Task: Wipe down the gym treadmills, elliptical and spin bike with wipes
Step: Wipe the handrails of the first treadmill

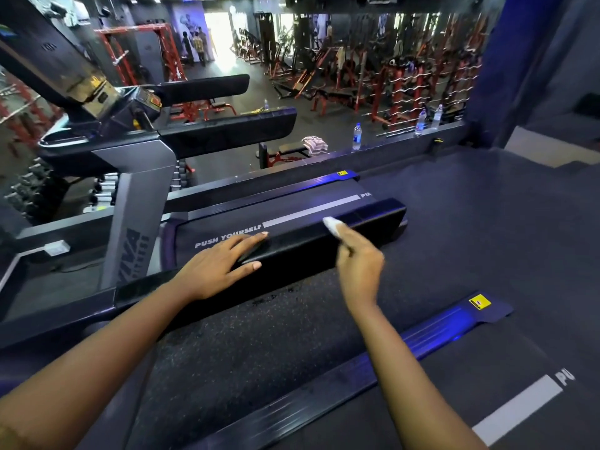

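Gym: two treadmills (292, 212); right hand (358, 267) pinches one wipe (332, 224).

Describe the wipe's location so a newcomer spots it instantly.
Find the treadmill printed PUSH YOURSELF, then the black padded handrail crossing above its belt. The wipe is the small white wad pinched in the right hand at that rail; the left hand beside it lies flat and holds nothing.

- left grip (220, 267) lies flat, fingers straight, on the treadmill's black handrail (302, 251)
- right grip (358, 264) pinches a white wipe (331, 225) onto that same rail, further along
- belt (292, 206) behind it reads PUSH YOURSELF
- nearest water bottle (356, 136) stands on the ledge (389, 145) beyond
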A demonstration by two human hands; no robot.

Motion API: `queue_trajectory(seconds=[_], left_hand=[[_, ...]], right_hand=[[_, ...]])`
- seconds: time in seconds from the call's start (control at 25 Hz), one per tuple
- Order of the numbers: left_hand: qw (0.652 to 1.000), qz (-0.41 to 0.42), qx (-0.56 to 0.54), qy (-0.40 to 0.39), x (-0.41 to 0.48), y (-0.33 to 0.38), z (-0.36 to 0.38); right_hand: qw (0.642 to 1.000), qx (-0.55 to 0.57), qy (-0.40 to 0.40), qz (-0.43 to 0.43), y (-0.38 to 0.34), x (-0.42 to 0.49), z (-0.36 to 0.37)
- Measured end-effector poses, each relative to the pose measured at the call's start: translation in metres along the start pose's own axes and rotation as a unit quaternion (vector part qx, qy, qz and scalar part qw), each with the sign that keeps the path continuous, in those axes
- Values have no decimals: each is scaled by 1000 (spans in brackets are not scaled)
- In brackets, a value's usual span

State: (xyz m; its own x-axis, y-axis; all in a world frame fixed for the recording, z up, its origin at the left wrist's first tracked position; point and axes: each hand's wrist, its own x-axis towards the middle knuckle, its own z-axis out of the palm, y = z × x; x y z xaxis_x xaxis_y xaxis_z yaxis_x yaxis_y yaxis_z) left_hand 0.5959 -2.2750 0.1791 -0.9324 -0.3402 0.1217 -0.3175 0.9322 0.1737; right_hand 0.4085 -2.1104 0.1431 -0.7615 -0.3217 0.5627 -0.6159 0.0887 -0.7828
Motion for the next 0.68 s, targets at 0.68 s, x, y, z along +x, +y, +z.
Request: queue_trajectory(seconds=[0.68], left_hand=[[992,-16,107,56,-45,-21,3]], right_hand=[[992,100,-34,74,-46,-124,72]])
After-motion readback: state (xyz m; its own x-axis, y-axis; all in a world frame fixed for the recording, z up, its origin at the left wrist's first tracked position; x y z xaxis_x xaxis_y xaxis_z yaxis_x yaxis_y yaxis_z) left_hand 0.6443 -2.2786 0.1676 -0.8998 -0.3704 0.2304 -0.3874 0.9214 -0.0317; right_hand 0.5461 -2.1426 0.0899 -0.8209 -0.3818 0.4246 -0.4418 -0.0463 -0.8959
